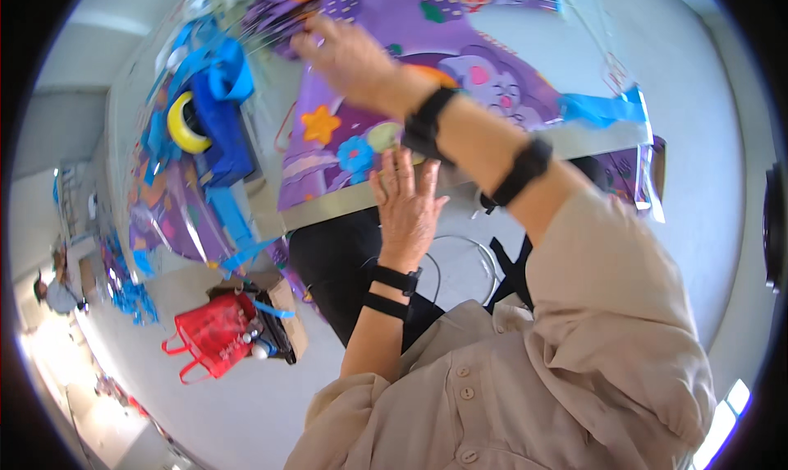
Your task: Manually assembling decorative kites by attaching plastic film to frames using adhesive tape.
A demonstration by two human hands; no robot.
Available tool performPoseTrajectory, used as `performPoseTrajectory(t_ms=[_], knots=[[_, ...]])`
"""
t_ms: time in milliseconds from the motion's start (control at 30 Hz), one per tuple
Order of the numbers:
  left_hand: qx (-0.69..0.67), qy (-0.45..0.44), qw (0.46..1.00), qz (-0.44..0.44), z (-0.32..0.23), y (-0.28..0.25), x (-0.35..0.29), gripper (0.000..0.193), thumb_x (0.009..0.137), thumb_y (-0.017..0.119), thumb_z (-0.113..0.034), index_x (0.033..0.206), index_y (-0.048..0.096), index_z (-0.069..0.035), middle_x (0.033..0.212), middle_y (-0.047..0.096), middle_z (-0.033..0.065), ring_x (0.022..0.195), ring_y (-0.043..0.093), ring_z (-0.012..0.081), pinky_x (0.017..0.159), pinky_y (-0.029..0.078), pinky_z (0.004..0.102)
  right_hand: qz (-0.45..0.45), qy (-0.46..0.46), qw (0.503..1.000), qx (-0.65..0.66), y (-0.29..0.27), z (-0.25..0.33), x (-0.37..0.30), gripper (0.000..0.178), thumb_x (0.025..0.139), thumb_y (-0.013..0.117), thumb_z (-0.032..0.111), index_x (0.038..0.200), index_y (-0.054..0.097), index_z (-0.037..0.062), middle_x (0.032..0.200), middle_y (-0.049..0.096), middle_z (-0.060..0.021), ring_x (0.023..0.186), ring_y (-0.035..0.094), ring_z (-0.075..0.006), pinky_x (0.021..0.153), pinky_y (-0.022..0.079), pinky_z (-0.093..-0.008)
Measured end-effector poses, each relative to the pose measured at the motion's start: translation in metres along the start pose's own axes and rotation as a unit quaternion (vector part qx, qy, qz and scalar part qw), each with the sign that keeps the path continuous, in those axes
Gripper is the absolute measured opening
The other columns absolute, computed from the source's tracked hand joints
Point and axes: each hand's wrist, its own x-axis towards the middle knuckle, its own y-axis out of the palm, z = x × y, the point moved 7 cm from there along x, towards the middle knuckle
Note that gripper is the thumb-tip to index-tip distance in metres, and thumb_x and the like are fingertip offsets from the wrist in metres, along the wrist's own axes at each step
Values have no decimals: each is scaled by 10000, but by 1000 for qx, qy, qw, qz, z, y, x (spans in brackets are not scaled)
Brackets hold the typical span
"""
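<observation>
A purple printed plastic sheet (460,39) with cartoon animals, a star and flowers lies across the table in front of me. My left hand (408,195) rests flat on its near edge, fingers stretched out and holding nothing. Crossing over to the left, my right arm brings my right hand (349,55) above the sheet's left side. Its bent fingers are blurred, beside a bunch of shiny clear and purple strips (287,14). Whether they grip a strip cannot be made out. Black bands circle both wrists and my right forearm.
Left on the table are a dark blue pouch (222,129), a yellow crescent piece (187,123) and blue ribbon (230,69). More blue tape (603,107) lies at the right edge. A red bag (212,330) stands on the floor by a cardboard box (289,318). Another person (59,293) is far left.
</observation>
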Motion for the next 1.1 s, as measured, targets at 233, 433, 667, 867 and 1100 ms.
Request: performPoseTrajectory(t_ms=[233, 433, 667, 867, 1100], knots=[[17, 12, 1000, -8, -11, -2, 9, 756, 736, 736, -266, 1386, 368, -149, 1438, 273, 221, 1330, 248, 421, 1041, 218, 588, 125, 59, 981, 136, -88, -2, -198, 439, 800, 610, 140, 1203, 509, -3, 1256, 500, -169, 1204, 470, -320, 1000, 398, -417], [51, 17, 999, -3, -19, -5, 10, 798, 734, 754, -215, 1416, 341, -165, 1462, 239, 225, 1338, 237, 418, 1037, 211, 602, 199, 143, 969, -47, -111, -70, -258, 739, 797, 636, 408, 1377, 361, 43, 1460, 318, -131, 1358, 286, -284, 1130, 197, -429], [81, 13, 996, 20, -21, -3, 9, 812, 752, 739, -215, 1439, 306, -178, 1477, 210, 220, 1351, 214, 413, 1038, 212, 603, 168, 239, 947, -130, -144, -158, -291, 763, 838, 568, 468, 1424, 297, 61, 1483, 265, -153, 1376, 248, -303, 1136, 183, -422], [90, 6, 996, 19, -18, -5, 9, 808, 738, 756, -237, 1427, 336, -187, 1470, 222, 211, 1343, 231, 405, 1035, 214, 600, 179, 216, 946, -164, -155, -134, -272, 738, 806, 619, 452, 1396, 363, 89, 1477, 282, -142, 1378, 247, -284, 1138, 176, -421], [98, 23, 995, 21, -22, -10, 15, 746, 757, 731, -286, 1410, 373, -243, 1414, 312, 165, 1299, 302, 365, 975, 284, 552, 202, 145, 968, -21, -114, -80, -266, 694, 837, 574, 467, 1425, 331, 191, 1507, 241, -99, 1401, 204, -256, 1156, 126, -413]])
